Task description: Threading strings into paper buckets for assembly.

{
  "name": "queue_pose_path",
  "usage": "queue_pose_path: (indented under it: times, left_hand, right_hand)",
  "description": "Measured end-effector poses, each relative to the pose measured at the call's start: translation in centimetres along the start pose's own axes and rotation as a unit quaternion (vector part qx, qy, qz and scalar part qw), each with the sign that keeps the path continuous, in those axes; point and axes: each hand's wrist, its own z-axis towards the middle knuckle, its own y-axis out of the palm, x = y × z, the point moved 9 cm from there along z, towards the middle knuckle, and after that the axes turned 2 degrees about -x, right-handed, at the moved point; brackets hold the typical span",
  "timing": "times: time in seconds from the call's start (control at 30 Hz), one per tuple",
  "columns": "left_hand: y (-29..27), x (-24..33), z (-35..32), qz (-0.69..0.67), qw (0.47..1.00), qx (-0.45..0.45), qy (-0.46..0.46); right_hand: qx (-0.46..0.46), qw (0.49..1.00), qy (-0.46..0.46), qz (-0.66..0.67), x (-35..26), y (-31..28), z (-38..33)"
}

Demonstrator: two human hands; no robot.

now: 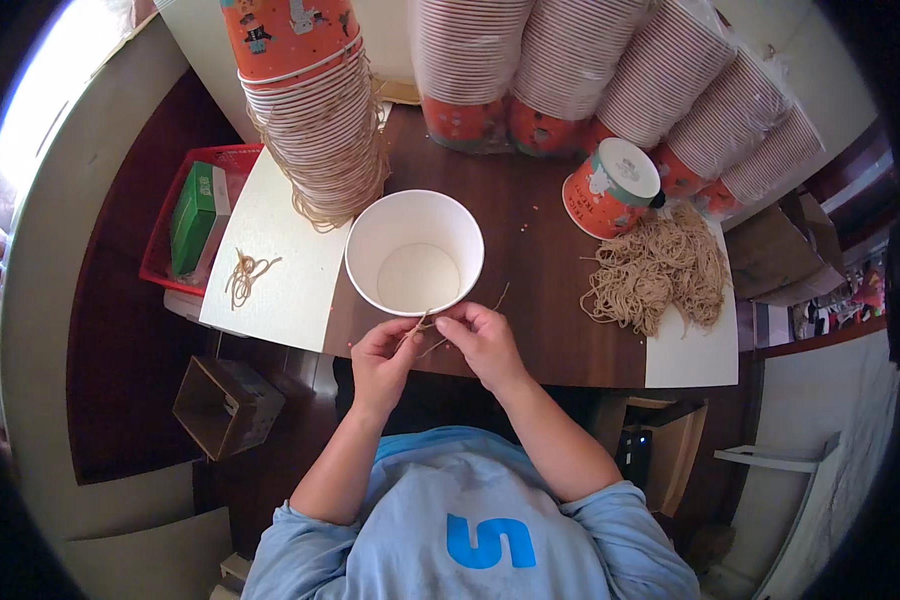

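Observation:
A white-lined paper bucket (pixel 418 268) stands mouth up at the front of the table, right before me. Against its near rim, my left hand (pixel 383 362) pinches a thin tan cord (pixel 428 324). My right hand (pixel 482 346) closes its thumb and fingers on the same cord, a little to the right. One loose end of the cord sticks out past my right hand; another hangs between the hands. Whether the cord is knotted at the fingertips is too small to tell.
A tall stack of orange buckets (pixel 315 130) with cords stands at left, beside a few loose cords (pixel 248 277). On the right lie a heap of cord (pixel 660 270) and an upturned orange bucket (pixel 610 190). Wrapped bucket stacks (pixel 570 60) line the back. A red basket (pixel 155 250) sits far left.

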Motion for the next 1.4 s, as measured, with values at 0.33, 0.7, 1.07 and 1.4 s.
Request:
queue_pose_path:
  times: [0.33,0.7,1.07,1.4]
  left_hand:
    - [-0.1,0.1,-0.1,0.068,0.997,-0.016,0.027]
    - [0.7,2.0,-0.2,0.170,0.982,-0.024,0.084]
    - [1.2,0.5,0.8,0.128,0.990,-0.063,-0.014]
    - [0.4,0.5,0.8,0.091,0.994,-0.034,-0.045]
  right_hand:
    - [-0.080,0.989,0.035,0.118,0.5,2.1,-0.3]
    - [-0.073,0.982,0.079,0.154,1.3,2.3,-0.4]
    - [-0.029,0.989,-0.063,-0.131,-2.4,0.8,-0.5]
    - [-0.004,0.989,-0.066,-0.131,-1.9,0.3,-0.3]
